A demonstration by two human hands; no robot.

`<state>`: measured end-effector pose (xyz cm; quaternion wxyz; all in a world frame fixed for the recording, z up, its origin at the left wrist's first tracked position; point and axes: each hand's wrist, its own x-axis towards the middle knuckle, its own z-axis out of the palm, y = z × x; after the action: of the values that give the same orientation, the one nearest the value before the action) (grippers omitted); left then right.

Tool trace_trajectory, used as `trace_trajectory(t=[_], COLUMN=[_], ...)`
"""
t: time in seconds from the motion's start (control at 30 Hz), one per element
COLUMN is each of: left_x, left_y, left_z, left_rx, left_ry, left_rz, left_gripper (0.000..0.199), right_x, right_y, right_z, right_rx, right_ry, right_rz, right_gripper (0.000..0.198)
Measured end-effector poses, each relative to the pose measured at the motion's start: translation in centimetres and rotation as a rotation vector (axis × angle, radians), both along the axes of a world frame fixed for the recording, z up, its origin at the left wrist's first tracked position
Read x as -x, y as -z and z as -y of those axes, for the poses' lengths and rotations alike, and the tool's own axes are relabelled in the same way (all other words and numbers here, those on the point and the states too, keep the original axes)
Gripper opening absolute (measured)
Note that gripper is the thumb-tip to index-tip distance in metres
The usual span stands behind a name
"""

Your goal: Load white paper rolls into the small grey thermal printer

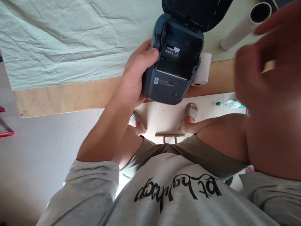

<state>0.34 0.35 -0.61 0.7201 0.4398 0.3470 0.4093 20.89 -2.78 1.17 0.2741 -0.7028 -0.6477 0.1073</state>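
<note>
My left hand (138,70) grips a dark blue portable label printer (164,89) by its side, with the thumb on the upper edge of the housing. The printer's black lid (195,12) is flipped up. Its paper compartment (175,62) holds no roll, and a small printed label shows inside. A power button and a Bluetooth mark are on the front. My right hand (265,72) is raised at the upper right, close to the camera and blurred. Its fingers are smeared, so I cannot make out whether it holds anything.
A white paper roll (204,69) lies behind the printer at the wooden table edge (70,97). A wrinkled pale green cloth (70,40) covers the table. A white cylinder (242,29) lies farther right. On the floor are a bottle (231,104) and a wooden stool (169,135).
</note>
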Motion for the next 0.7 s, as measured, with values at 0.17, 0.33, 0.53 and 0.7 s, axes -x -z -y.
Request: trace_trajectory(t=[0.17,0.33,0.53,0.7], left_x=[0.0,-0.1,-0.1,-0.3], left_y=[-0.1,0.0,-0.1,-0.3], left_z=[0.0,0.1,0.1,0.2], left_rx=[0.012,0.019,0.042,0.018], left_ry=[0.054,-0.002,0.005,0.0], left_rz=[0.006,0.022,0.019,-0.009], left_gripper=[0.031,0.023,0.026,0.029], right_x=[2.7,2.7,2.7,2.0], right_y=[-0.3,-0.3,0.2,-0.1], right_z=[0.0,-0.2,-0.1,-0.1], right_rx=[0.307,0.334,0.289,0.267], right_ry=[-0.092,-0.067,-0.163,-0.146], right_rz=[0.303,0.363,0.434,0.334], right_gripper=[0.042,0.049,0.05,0.049])
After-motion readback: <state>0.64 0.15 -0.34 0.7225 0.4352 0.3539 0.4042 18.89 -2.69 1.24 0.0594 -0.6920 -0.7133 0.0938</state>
